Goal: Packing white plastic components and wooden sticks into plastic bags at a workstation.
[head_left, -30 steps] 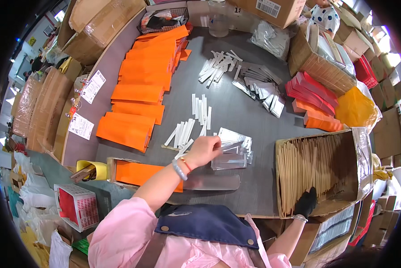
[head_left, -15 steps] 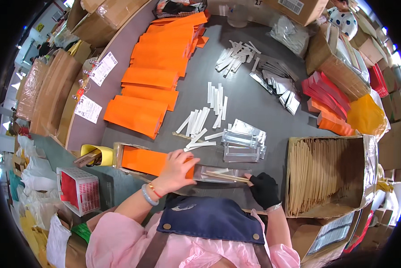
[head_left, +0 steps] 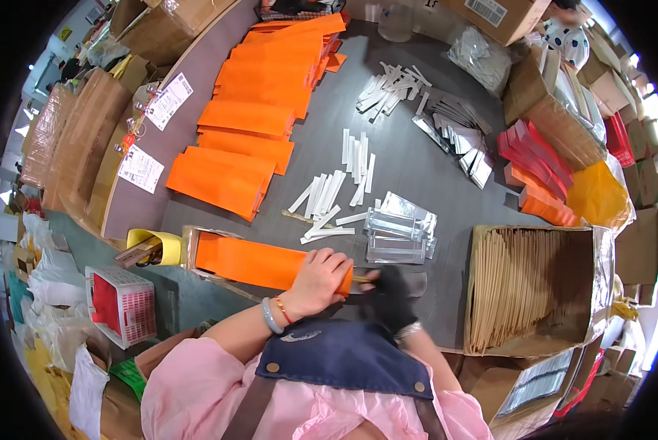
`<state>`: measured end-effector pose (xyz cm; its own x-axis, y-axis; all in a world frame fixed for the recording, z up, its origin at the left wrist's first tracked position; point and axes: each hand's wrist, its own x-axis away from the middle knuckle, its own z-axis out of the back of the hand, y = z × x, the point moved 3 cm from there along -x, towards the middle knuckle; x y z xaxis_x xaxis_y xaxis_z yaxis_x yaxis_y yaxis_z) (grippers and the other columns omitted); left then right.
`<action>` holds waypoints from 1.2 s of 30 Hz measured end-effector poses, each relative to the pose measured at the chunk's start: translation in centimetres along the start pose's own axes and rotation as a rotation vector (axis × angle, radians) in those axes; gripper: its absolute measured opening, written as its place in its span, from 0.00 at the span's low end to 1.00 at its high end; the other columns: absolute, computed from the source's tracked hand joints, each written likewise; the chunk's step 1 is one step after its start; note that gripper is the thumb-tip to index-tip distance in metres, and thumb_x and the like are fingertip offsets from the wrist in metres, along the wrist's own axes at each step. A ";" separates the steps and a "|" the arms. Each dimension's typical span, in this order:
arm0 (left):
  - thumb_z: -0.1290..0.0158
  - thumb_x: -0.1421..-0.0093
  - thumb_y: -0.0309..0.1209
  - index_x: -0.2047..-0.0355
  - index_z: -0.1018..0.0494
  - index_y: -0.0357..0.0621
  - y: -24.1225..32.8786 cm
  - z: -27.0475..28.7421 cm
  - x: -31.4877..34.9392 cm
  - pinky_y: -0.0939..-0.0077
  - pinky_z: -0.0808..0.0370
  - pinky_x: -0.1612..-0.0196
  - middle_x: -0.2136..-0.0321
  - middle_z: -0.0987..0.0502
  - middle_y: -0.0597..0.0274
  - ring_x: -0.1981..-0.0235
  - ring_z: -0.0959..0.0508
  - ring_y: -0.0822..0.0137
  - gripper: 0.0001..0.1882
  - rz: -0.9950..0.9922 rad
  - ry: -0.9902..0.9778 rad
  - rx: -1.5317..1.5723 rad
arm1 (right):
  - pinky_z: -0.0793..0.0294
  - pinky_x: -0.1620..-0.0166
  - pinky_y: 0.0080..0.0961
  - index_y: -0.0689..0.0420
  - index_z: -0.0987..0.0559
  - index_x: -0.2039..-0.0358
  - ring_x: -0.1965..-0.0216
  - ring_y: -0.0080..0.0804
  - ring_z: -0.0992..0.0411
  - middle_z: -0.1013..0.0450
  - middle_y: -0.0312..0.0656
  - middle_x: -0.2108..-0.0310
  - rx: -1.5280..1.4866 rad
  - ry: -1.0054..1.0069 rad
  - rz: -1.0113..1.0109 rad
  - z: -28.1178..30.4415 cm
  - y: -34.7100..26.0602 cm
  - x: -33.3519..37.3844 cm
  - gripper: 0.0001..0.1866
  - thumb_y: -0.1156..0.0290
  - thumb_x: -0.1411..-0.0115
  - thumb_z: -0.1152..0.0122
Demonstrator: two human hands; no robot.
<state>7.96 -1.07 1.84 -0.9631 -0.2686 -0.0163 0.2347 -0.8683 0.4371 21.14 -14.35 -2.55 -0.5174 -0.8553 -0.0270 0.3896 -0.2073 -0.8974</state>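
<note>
My left hand [head_left: 320, 279], bare with bracelets at the wrist, is closed on the right end of a long orange paper sleeve [head_left: 252, 262]. That sleeve lies along the bench's near edge, its left end in a cardboard holder [head_left: 191, 248]. My right hand [head_left: 392, 299], in a black fingerless glove, is smeared by motion at the sleeve's mouth. Its fingertips meet the tan ends of wooden chopsticks [head_left: 361, 279], mostly hidden by the sleeve and hands. A clear plastic pouch [head_left: 415, 284] shows just past the glove.
White paper strips [head_left: 329, 194] and clear packets [head_left: 396, 249] lie mid-bench. Overlapping orange sleeves [head_left: 259, 110] line the left. At right stands a carton of wooden chopsticks [head_left: 519, 286]. A yellow cup [head_left: 169, 249] and white basket [head_left: 132, 323] are at left.
My left hand has moved right along with the sleeve's end. My right hand has come left and brought the chopsticks to the sleeve's mouth; less of them shows now.
</note>
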 end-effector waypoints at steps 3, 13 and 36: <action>0.36 0.56 0.37 0.46 0.29 0.49 -0.4 -0.1 -0.4 0.60 0.36 0.48 0.53 0.30 0.59 0.49 0.32 0.55 0.33 -0.020 0.078 0.018 | 0.31 0.58 0.36 0.55 0.25 0.58 0.61 0.42 0.28 0.27 0.42 0.62 -0.165 -0.102 0.014 -1.2 -2.8 -0.8 0.24 0.69 0.56 0.27; 0.42 0.59 0.28 0.76 0.27 0.47 -4.5 7.7 -1.4 0.57 0.31 0.62 0.68 0.30 0.56 0.62 0.29 0.53 0.07 -0.179 -0.034 -0.089 | 0.37 0.51 0.44 0.52 0.25 0.57 0.55 0.42 0.29 0.27 0.41 0.62 0.646 -0.192 -0.013 5.8 -2.4 -0.3 0.31 0.52 0.62 0.27; 0.31 0.60 0.55 0.40 0.35 0.41 -4.8 0.7 3.3 0.43 0.57 0.34 0.37 0.39 0.48 0.33 0.48 0.45 0.50 0.545 0.155 0.134 | 0.39 0.50 0.43 0.54 0.26 0.55 0.56 0.43 0.30 0.27 0.42 0.60 0.491 -0.283 0.277 -0.9 -4.4 -2.0 0.32 0.50 0.58 0.30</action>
<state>3.59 2.51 0.29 -0.6749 -0.7287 0.1164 0.6631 -0.5296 0.5290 19.79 -11.27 1.04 -0.1513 -0.9871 -0.0514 0.8194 -0.0962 -0.5650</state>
